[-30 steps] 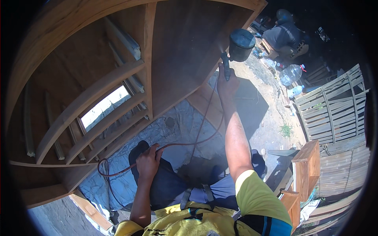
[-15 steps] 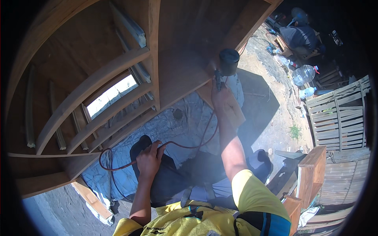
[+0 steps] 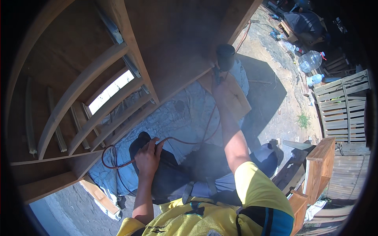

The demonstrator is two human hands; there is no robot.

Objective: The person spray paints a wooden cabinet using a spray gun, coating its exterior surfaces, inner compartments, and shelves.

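Note:
My right hand [image 3: 221, 87] is closed around a spray gun [image 3: 216, 74] topped by a dark paint cup [image 3: 225, 59]. The gun's nose is close to the inner face of a brown wooden cabinet [image 3: 173, 59], near its lower edge, and pale mist hangs in front of it. Over my knee, my left hand [image 3: 147, 159] is closed on a thin reddish-brown air hose [image 3: 177, 139]. The hose loops out to the left of that hand and also runs right, up toward the gun. Its exact grip inside my fingers is partly hidden.
Curved wooden slats [image 3: 78, 98] cross the cabinet's left part. A crumpled pale sheet [image 3: 177, 114] lies beneath it. Wooden drawers [image 3: 321, 169] stand at the right, below a bamboo rack [image 3: 342, 108]. Plastic bottles [image 3: 310, 61] and another person [image 3: 303, 25] are at the far right.
The whole view has turned slightly, with the cabinet's upper part shifting left. The spray gun stays near the same lower edge, its cup a little higher in view. Both hands keep their hold.

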